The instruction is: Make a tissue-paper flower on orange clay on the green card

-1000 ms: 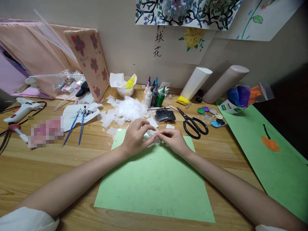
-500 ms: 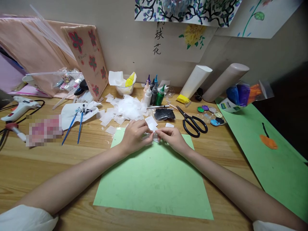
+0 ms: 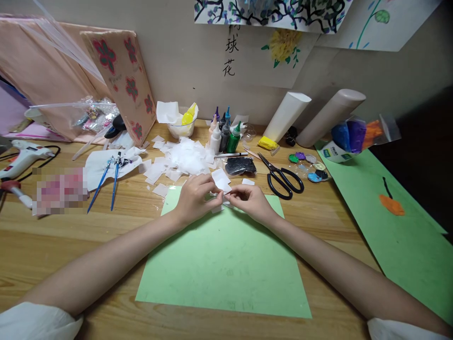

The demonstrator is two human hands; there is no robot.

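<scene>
From my remote seat, the view has tipped a little downward since a second ago: the wall drawings sit higher and the whole desk has slid up the picture. My left hand (image 3: 194, 198) and right hand (image 3: 249, 200) have stayed together at the far edge of the matte light-green paper sheet (image 3: 222, 264), and both have shifted slightly away from me. Between them is a small white tissue-paper square (image 3: 222, 181), thin and soft-edged, its upper corner sticking up above my knuckles. The left fingers (image 3: 208, 182) are curled and closed, thumb and forefinger pinching the tissue; the right fingertips (image 3: 236, 191) are likewise pinched on it from the other side, the tips of both hands almost touching.

Just beyond, toward the wall, lies a loose fluffy heap of cut white tissue squares (image 3: 184, 160), unchanged. To the right of it rest glossy black-handled scissors (image 3: 283, 177), blades closed, and a crinkled black plastic packet (image 3: 241, 166). Small squeezable paint bottles with pointed caps (image 3: 224, 137) stand near the wall. Two thin blue-handled brushes (image 3: 108, 179) lie on a rumpled white cloth to the left, all on the grained wooden tabletop (image 3: 71, 236).
</scene>
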